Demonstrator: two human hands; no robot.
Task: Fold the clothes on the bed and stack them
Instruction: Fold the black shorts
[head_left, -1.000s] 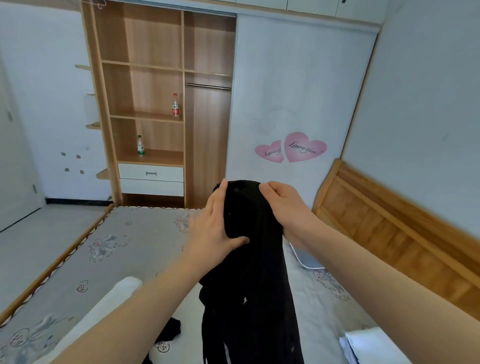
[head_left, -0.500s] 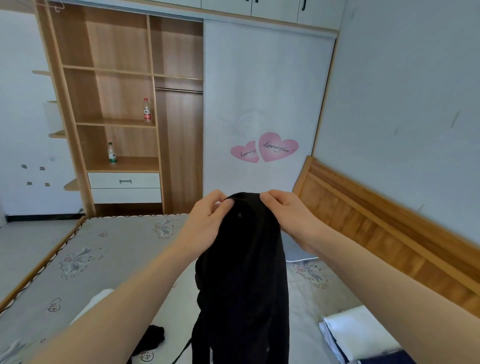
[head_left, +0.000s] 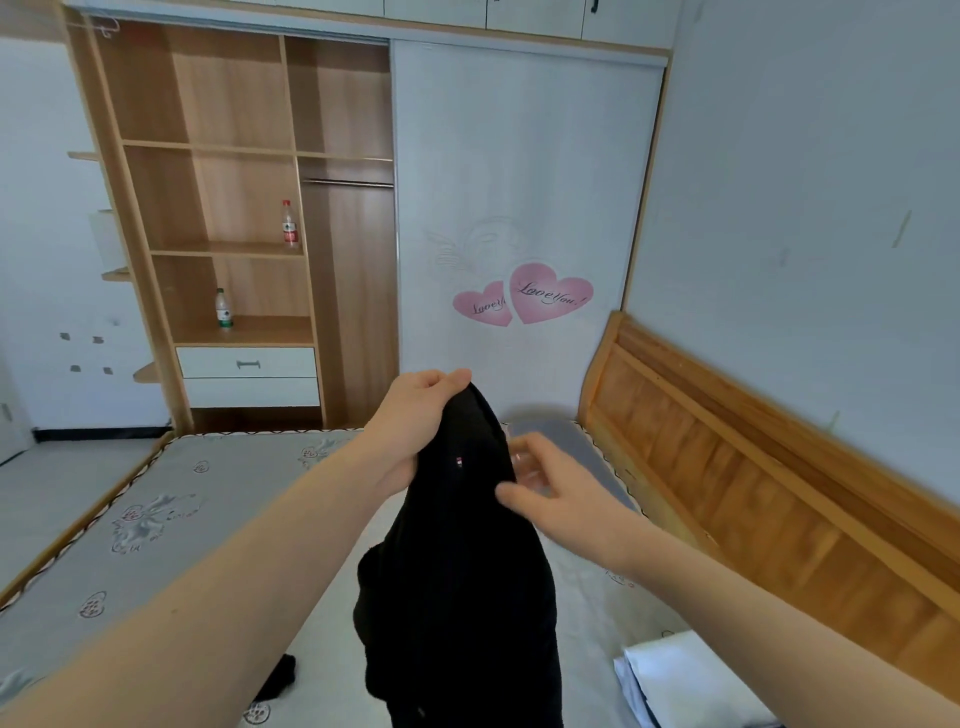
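Black knit garment (head_left: 457, 561) hangs at 6 o'clock over the grey patterned mattress (head_left: 171, 525), bunched, not yet folded. Folded white cloth pile (head_left: 670, 670) lies at 4 o'clock. Left hand (head_left: 415, 421) is pinched on the garment's top edge. Right hand (head_left: 550, 488), blurred, touches its side; grip cannot be told. Risk: single-point hold lets fabric slip or twist, spoiling the fold. Wooden wardrobe (head_left: 239, 208) at 11 o'clock.

The garment (head_left: 467, 561) is black with a tiny red-and-white mark. The mattress (head_left: 156, 519) is grey with a silvery floral print. Two pink hearts (head_left: 524, 296) sit on the white door (head_left: 519, 156). The headboard (head_left: 753, 441) is orange-brown wood.
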